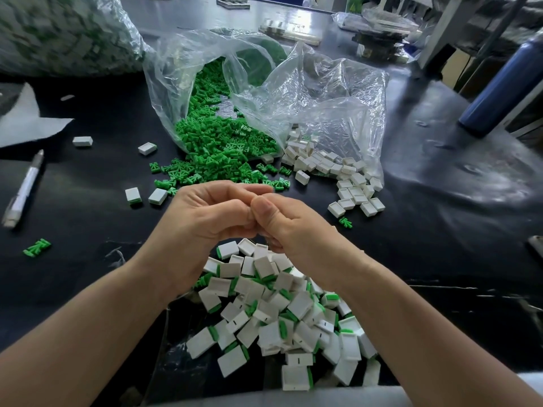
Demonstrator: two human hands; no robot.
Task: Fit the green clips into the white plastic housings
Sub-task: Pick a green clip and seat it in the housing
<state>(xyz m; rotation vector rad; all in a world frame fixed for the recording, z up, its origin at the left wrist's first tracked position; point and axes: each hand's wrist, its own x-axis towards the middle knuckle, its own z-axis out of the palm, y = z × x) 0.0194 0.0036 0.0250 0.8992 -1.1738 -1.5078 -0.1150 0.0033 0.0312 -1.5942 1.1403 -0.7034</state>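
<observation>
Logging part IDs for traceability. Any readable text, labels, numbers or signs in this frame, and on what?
No legible text anywhere in the view.
Pen: barrel blurred, any print unreadable.
White housings: only a short dark slot mark, not a character.
Blue bottle: no label shows.
Stacks at the far table edge: too small and blurred to read.

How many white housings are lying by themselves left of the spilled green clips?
4: one housing nearest the white cloth, one by the bag edge, and two side by side just beyond the left hand. Others may be hidden behind it.
</observation>
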